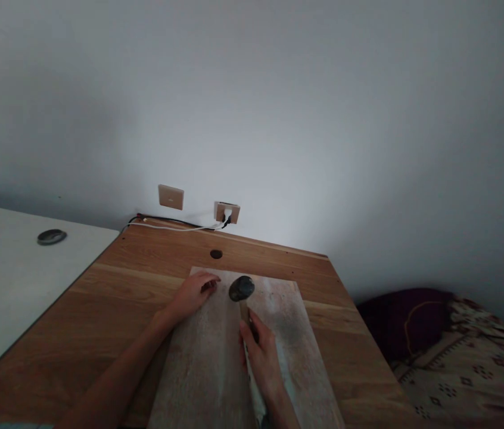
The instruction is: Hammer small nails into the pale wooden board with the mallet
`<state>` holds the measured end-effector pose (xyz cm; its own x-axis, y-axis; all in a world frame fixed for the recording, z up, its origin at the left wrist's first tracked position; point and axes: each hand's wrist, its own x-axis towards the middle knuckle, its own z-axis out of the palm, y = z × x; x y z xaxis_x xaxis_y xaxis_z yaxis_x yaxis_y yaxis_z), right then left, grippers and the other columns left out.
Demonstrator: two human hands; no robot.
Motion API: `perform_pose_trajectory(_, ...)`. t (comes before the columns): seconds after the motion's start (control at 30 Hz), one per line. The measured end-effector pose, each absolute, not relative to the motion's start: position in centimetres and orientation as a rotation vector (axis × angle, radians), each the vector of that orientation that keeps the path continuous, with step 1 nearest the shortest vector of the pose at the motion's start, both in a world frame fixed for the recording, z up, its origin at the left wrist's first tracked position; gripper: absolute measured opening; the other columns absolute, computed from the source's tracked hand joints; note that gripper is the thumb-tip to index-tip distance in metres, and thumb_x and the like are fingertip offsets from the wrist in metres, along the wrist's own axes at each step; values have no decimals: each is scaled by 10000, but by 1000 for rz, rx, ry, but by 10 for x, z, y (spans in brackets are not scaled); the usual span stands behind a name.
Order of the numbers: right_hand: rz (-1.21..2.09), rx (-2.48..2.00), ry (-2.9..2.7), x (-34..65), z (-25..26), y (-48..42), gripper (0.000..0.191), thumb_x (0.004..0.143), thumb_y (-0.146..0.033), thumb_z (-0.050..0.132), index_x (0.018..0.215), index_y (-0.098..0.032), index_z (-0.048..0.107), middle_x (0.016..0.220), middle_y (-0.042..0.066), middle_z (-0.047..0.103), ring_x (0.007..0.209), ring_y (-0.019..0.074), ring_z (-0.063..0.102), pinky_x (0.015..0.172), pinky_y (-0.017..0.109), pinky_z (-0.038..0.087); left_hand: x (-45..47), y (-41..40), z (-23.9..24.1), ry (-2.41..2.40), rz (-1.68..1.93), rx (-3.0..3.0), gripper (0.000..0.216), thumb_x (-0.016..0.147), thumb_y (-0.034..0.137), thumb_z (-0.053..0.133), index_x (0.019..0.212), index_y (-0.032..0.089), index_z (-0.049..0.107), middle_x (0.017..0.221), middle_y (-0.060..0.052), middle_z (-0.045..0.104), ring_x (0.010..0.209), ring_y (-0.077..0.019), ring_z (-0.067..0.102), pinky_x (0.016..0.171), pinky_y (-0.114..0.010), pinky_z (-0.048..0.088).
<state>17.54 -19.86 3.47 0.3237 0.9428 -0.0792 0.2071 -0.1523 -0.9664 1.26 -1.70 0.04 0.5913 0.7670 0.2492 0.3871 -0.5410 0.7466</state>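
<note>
My right hand is wrapped round the wooden handle of a mallet with a black, rubber-looking head. The head is over the upper middle of a worn, whitish wooden board; I cannot tell if it touches the surface. At the board's upper left edge rests my left hand, its fingers curled inward and its fingertips close to the left of the mallet head. Whatever those fingers pinch, if anything, is too small and dark to make out. The board lies flat beneath both hands.
Under the board is a brown wooden desktop with a round cable hole. Cables run along its back edge to a wall socket. A white table adjoins at left; patterned bedding lies at right.
</note>
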Motion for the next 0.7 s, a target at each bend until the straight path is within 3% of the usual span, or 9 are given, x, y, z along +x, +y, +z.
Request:
perform_pose_trajectory(0.23, 997, -1536, -1130, 152, 36, -172, 438, 970, -538, 494, 1145, -162, 636, 642, -45, 543, 373, 80, 469, 321, 177, 343, 13, -17, 3, 933, 703, 2057, 429, 823, 117, 578, 1245, 176, 636, 974, -71, 751, 890, -219, 694, 839, -332, 528)
perform_pose_trajectory(0.7, 1043, -1548, -1170, 149, 40, -165, 369, 948, -521, 524, 1020, -173, 623, 627, -58, 525, 363, 77, 466, 318, 176, 324, 13, -15, -3, 914, 800, 2041, 512, 735, 70, 584, 1234, 163, 652, 1174, -108, 730, 1075, -259, 679, 967, -380, 507)
